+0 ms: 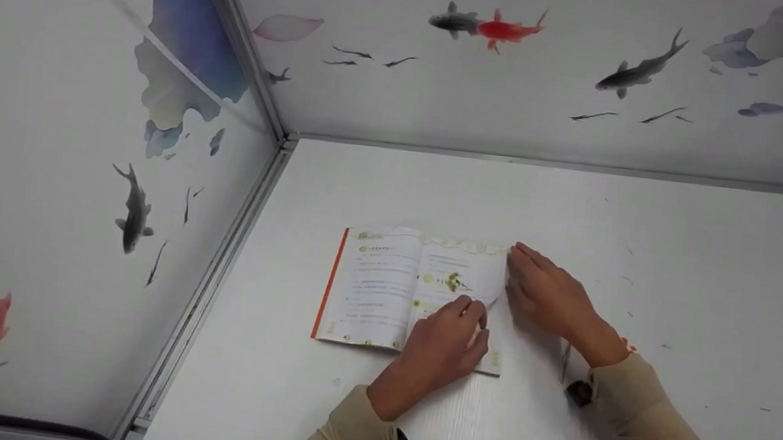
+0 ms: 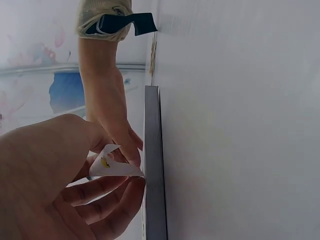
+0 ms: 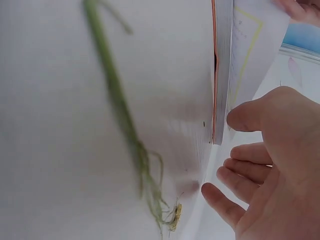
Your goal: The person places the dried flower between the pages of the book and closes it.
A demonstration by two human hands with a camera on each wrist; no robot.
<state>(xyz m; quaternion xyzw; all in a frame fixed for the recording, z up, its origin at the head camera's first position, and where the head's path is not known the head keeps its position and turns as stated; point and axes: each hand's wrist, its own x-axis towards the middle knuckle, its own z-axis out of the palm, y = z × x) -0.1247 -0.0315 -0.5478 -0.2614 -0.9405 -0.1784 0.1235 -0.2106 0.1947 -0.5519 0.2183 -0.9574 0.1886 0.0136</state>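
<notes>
An open book point(image 1: 375, 289) with an orange cover edge lies on the white table. My left hand point(image 1: 444, 342) is over its right-hand page and pinches that page point(image 2: 112, 167), which curls up between thumb and fingers. Beside the book's upper right edge is my right hand point(image 1: 548, 290), its fingers extended. In the right wrist view, the thumb point(image 3: 245, 116) is at the edge of the pages and the other fingers are spread, gripping nothing. A small green sprig point(image 1: 457, 282) shows on the right page; whether printed or real, I cannot tell.
A green plant stem point(image 3: 117, 95) with thin root-like ends lies on the table near my right wrist, with a small yellowish bit point(image 3: 176, 217) by its tip. Tiny dark scraps dot the table's right side. Fish-patterned wall panels point(image 1: 515, 103) border the table at the back and left.
</notes>
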